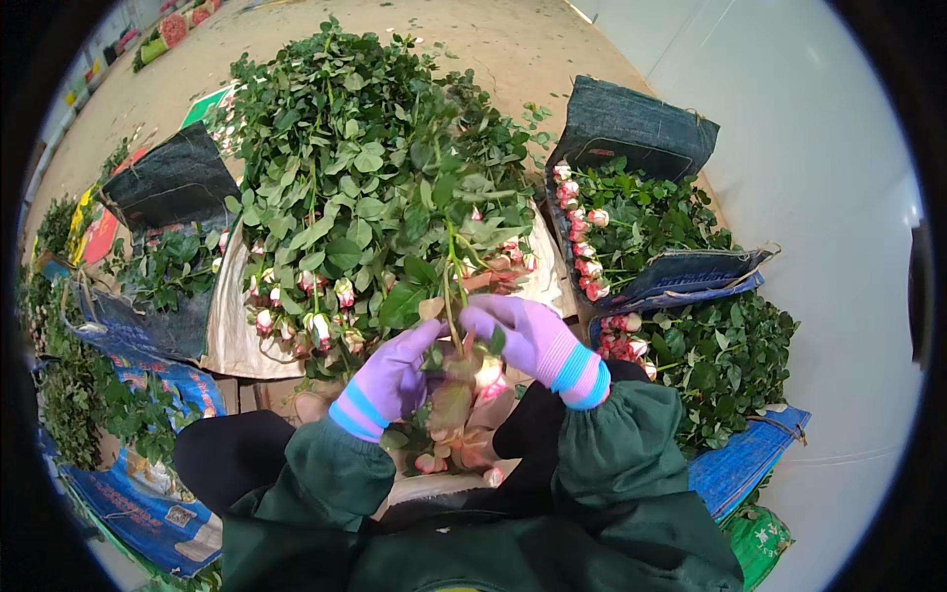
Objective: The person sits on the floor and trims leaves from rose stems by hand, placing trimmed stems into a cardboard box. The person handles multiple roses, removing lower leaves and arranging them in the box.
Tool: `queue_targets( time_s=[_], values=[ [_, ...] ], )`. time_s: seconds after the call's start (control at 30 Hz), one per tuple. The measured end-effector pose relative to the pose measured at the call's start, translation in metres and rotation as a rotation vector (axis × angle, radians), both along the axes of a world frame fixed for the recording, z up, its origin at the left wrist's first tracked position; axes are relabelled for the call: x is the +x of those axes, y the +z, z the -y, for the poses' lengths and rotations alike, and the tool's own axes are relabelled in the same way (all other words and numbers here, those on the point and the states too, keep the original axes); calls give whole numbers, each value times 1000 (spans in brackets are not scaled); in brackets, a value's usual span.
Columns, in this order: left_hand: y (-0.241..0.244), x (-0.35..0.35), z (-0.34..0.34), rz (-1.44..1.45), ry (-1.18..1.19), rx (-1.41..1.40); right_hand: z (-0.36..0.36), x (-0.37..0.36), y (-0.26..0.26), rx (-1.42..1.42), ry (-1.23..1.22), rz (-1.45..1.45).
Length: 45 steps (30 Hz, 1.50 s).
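Before me, a rose stem (453, 266) with leaves points away, its pink-and-white bloom (489, 376) towards my body. My left hand (396, 379), in a purple glove with a blue-striped cuff, closes on the stem from the left. From the right, my right hand (527, 342), in a matching glove, has its curled fingers on the stem just above the bloom. Blurred leaves (450, 411) show below my hands. Beyond them lies a large heap of leafy roses (340, 170) on a pale sheet (229, 325), with blooms along its near edge.
At right, dark wraps (640, 122) hold rose bundles (651, 222), with another bundle (721, 362) nearer me. Leafy stems (174, 270) lie in a dark wrap (152, 333) at left, near a blue printed sheet (140, 510). A white wall (836, 244) bounds the right side.
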<state>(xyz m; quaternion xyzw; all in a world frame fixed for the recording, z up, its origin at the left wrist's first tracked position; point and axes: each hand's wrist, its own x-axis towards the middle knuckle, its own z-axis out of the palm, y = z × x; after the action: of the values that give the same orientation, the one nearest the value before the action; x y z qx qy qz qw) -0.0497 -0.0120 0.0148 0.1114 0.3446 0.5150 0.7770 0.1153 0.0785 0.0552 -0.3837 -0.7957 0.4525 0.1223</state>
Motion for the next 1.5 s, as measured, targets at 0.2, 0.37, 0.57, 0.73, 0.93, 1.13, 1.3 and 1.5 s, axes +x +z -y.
queue_targets(
  time_s=[0.2,0.37,0.57,0.73,0.93,1.13,1.3,1.5],
  values=[
    [3,-1,-13,-20,-179,-58,-16,10,-52,47,-63,-296],
    [1,-2,-16,197,-163,182,-23,10,-52,-68,-98,-303],
    [-33,-13,-16,200,-140,92,-11,1,-25,-147,-159,-241],
    [-13,10,-13,182,97,55,-11,1,-24,-150,-153,-303],
    [-47,-11,-12,-3,-130,411,3,1,6,468,340,-374],
    [-56,-12,-22,472,-97,183,4,-13,-13,523,274,-308],
    [-31,0,3,-488,-125,448,-38,-19,-6,-307,-280,-507],
    [-37,-8,12,-558,-99,519,-136,-38,-50,-926,-497,-878]
  ],
)
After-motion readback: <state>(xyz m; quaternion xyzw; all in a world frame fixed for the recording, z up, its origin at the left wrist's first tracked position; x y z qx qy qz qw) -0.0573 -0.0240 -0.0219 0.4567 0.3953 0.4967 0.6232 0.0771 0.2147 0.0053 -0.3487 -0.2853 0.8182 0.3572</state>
